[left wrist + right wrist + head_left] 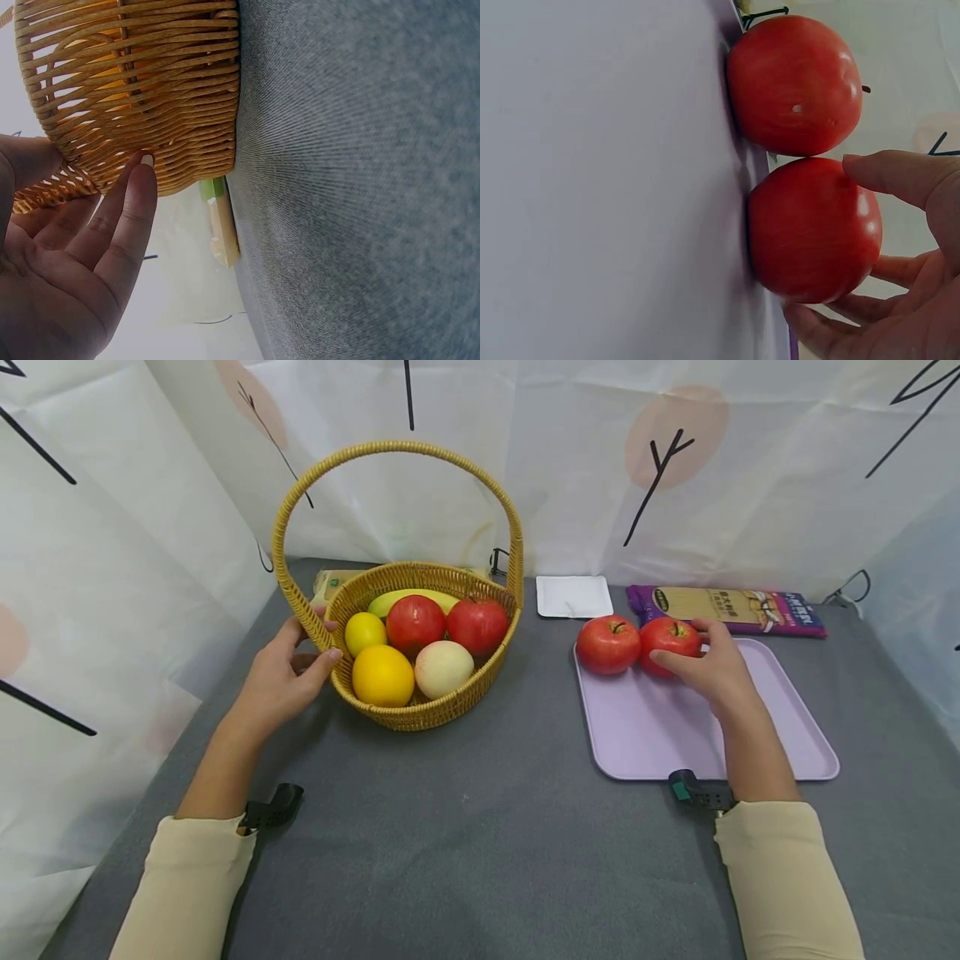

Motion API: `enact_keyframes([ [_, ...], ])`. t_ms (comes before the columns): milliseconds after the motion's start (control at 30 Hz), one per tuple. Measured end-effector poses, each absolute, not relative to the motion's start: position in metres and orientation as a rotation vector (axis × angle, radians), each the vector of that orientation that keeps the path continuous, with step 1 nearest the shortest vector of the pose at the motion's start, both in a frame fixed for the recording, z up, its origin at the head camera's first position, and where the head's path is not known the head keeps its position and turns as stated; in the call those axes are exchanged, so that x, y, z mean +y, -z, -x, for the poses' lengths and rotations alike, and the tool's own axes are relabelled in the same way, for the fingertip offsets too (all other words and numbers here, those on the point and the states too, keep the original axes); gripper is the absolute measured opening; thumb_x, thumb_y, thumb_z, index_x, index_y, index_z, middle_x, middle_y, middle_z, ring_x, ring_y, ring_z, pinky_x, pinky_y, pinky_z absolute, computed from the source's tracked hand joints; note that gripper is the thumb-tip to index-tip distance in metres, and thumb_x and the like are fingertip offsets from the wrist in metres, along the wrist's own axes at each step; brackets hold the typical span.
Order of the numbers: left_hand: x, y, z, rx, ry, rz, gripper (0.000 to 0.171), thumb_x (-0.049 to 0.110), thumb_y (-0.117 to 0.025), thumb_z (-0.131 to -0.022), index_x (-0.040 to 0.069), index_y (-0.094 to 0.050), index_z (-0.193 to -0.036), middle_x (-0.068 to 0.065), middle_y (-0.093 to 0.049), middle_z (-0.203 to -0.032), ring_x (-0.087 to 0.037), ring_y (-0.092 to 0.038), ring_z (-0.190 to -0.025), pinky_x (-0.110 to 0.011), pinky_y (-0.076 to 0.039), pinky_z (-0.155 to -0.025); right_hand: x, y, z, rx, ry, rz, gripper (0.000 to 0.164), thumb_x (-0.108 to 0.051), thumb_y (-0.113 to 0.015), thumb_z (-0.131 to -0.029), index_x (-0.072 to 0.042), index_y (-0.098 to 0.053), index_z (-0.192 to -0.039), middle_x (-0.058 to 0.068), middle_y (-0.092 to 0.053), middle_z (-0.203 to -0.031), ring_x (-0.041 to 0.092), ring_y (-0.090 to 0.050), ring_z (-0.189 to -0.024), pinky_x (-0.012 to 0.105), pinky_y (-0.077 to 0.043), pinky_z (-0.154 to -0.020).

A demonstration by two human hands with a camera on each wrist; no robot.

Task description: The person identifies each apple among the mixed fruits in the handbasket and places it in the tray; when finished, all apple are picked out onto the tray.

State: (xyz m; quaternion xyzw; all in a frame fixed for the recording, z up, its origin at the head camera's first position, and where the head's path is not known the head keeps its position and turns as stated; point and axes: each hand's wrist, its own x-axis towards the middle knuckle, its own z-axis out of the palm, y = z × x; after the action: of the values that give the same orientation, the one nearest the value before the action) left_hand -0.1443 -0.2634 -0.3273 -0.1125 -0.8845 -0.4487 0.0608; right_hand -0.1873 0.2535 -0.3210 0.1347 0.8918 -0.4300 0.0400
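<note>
On the left, my left hand (pixel 282 676) holds the side of a woven wicker basket (pixel 420 718), with the thumb near the rim and the fingers round by the foot of the tall handle. Inside the basket lie a banana (pixel 390 600), a lemon (pixel 365 632), an orange (pixel 383 677), a pale peach (pixel 444 669) and two red fruits (pixel 416 624). My right hand (pixel 712 664) grips a red apple (pixel 666 642) at the far side of a lilac tray (pixel 660 743), thumb on the near side. Touching that apple is a second apple (pixel 795 86), at the tray's far left corner.
Behind the tray lies a purple noodle packet (pixel 738 610). A small white square dish (pixel 573 597) sits between basket and tray. Another packet (pixel 220 225) is partly hidden behind the basket. A white printed curtain (pixel 570 468) closes off the grey table's back.
</note>
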Motion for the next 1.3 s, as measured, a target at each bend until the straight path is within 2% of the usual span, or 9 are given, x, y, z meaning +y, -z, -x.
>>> enact_keyframes([
  [167,-0.264,0.327,0.144,-2.677,1.364,0.335,0.063,0.015,-0.059,-0.102,0.009,-0.029,-0.156,-0.017,-0.051,-0.143,-0.041,-0.066,-0.108,-0.007,-0.047,-0.075,0.246,0.312,0.185,2.823,1.281,-0.366,0.089,-0.036,-0.068,-0.094,-0.007,-0.016,-0.161,0.026,-0.018,-0.161,0.047,-0.018,-0.146,0.065,-0.031,-0.108],
  [300,-0.264,0.327,0.144,-2.670,1.365,0.343,0.063,0.014,-0.059,-0.102,0.008,-0.029,-0.156,-0.018,-0.051,-0.143,-0.042,-0.066,-0.108,-0.007,-0.047,-0.076,0.232,0.302,0.182,2.932,1.214,-0.256,0.080,-0.031,-0.069,-0.094,-0.006,-0.028,-0.158,0.026,-0.026,-0.158,0.045,-0.021,-0.145,0.067,-0.031,-0.107],
  [433,-0.264,0.327,0.144,-2.668,1.364,0.343,0.063,0.014,-0.060,-0.101,0.008,-0.029,-0.156,-0.018,-0.051,-0.142,-0.042,-0.066,-0.107,-0.006,-0.046,-0.076,0.209,0.293,0.177,2.988,1.174,-0.104,0.072,-0.028,-0.070,-0.093,-0.005,-0.038,-0.153,0.024,-0.035,-0.153,0.043,-0.030,-0.141,0.065,-0.035,-0.106],
  [633,-0.263,0.327,0.144,-2.667,1.360,0.355,0.063,0.013,-0.060,-0.101,0.008,-0.029,-0.156,-0.019,-0.051,-0.142,-0.042,-0.066,-0.107,-0.006,-0.046,-0.076,0.170,0.280,0.170,2.976,1.198,0.117,0.063,-0.030,-0.069,-0.092,-0.005,-0.048,-0.146,0.020,-0.045,-0.145,0.040,-0.046,-0.127,0.060,-0.044,-0.099],
  [967,-0.261,0.325,0.144,-2.689,1.351,0.339,0.063,0.016,-0.059,-0.102,0.008,-0.029,-0.156,-0.017,-0.051,-0.143,-0.041,-0.065,-0.109,-0.006,-0.045,-0.078,0.105,0.274,0.175,2.902,1.123,0.413,0.061,-0.032,-0.071,-0.092,-0.007,-0.051,-0.144,0.013,-0.050,-0.144,0.032,-0.056,-0.122,0.050,-0.053,-0.092],
  [1133,-0.262,0.325,0.144,-2.692,1.355,0.333,0.064,0.016,-0.060,-0.102,0.008,-0.028,-0.156,-0.017,-0.051,-0.143,-0.041,-0.066,-0.109,-0.006,-0.045,-0.078,0.070,0.271,0.179,2.891,1.027,0.586,0.058,-0.030,-0.072,-0.091,-0.006,-0.055,-0.140,0.012,-0.052,-0.140,0.027,-0.052,-0.120,0.045,-0.052,-0.094],
  [1300,-0.263,0.325,0.144,-2.689,1.374,0.326,0.064,0.016,-0.060,-0.102,0.009,-0.028,-0.157,-0.017,-0.050,-0.144,-0.041,-0.065,-0.109,-0.006,-0.046,-0.077,0.044,0.273,0.193,2.927,0.848,0.596,0.054,-0.032,-0.071,-0.091,-0.008,-0.055,-0.136,0.012,-0.051,-0.137,0.028,-0.050,-0.118,0.042,-0.053,-0.091],
])
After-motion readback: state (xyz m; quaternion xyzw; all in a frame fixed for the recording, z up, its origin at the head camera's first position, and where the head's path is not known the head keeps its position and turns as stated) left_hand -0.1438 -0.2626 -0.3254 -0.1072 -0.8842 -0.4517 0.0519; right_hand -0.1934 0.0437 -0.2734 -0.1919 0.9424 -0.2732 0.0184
